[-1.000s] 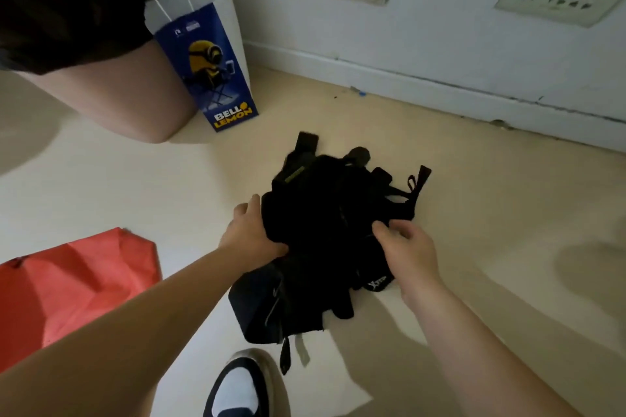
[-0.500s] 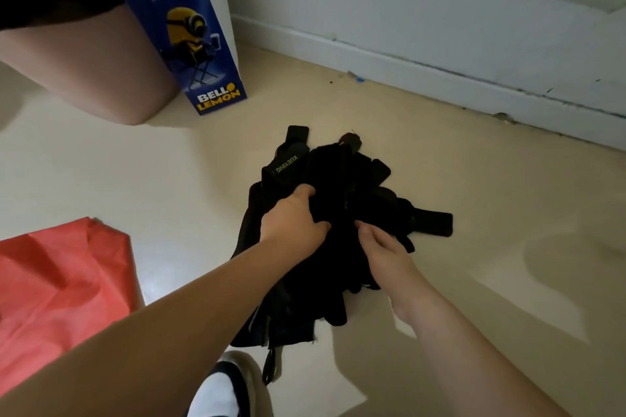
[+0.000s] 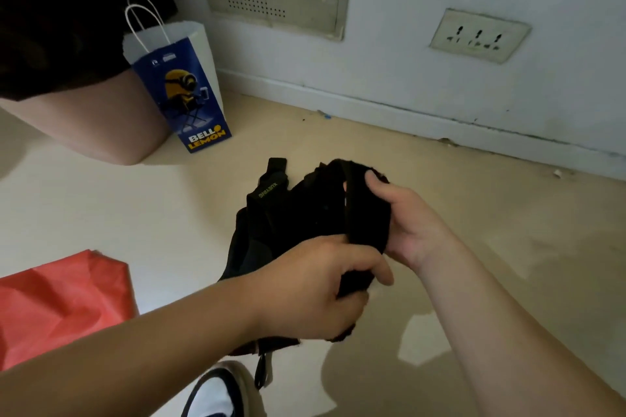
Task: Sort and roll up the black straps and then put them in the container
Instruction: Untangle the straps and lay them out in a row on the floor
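The black strap (image 3: 368, 213) runs near-to-far, clasped in left hand (image 3: 315, 284) and right hand (image 3: 415, 225) grips.

We see black straps (image 3: 298, 213), one with yellow-green lettering. The paper bag (image 3: 183, 91) at far left is blue and white with a yellow cartoon figure and yellow-and-white lettering. A red sheet (image 3: 57, 301) lies near left on the cream floor (image 3: 440, 179); the wall (image 3: 406, 44) is pale blue-white.

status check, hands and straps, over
Left hand gripping the black strap low, right hand gripping it higher. Strap held above the pile. Paper bag stands apart by the wall, nothing blocking.
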Demonstrator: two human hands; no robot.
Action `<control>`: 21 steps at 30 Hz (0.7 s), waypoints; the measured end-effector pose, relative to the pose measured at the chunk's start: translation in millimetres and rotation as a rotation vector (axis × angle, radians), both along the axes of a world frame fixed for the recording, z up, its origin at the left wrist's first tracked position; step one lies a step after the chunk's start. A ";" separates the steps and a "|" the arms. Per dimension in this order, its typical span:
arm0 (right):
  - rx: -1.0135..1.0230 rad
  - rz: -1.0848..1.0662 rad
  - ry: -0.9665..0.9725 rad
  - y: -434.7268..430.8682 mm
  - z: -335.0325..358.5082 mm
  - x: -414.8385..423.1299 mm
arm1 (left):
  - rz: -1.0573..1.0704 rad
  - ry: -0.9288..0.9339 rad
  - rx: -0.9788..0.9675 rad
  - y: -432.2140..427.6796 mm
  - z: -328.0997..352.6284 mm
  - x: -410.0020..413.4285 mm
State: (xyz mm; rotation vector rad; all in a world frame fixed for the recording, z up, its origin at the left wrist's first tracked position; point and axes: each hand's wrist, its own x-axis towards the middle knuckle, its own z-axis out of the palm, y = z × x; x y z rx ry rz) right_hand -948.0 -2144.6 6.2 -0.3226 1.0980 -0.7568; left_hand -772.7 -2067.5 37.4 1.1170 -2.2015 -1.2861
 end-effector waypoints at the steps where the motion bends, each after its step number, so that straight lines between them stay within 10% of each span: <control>1: -0.044 -0.011 0.007 4.1 10.6 -2.9 | -0.015 -0.018 0.086 -0.3 9.4 2.9; 8: -0.354 0.189 0.053 45.8 96.5 -28.7 | 0.322 -0.115 0.403 -9.1 85.5 19.1; 14: -0.431 0.300 0.180 78.3 152.0 -39.0 | 0.631 0.191 0.877 -7.3 149.6 -0.4; 21: -0.451 0.424 0.377 132.8 202.1 -62.0 | 0.733 0.293 0.742 32.1 165.4 -39.9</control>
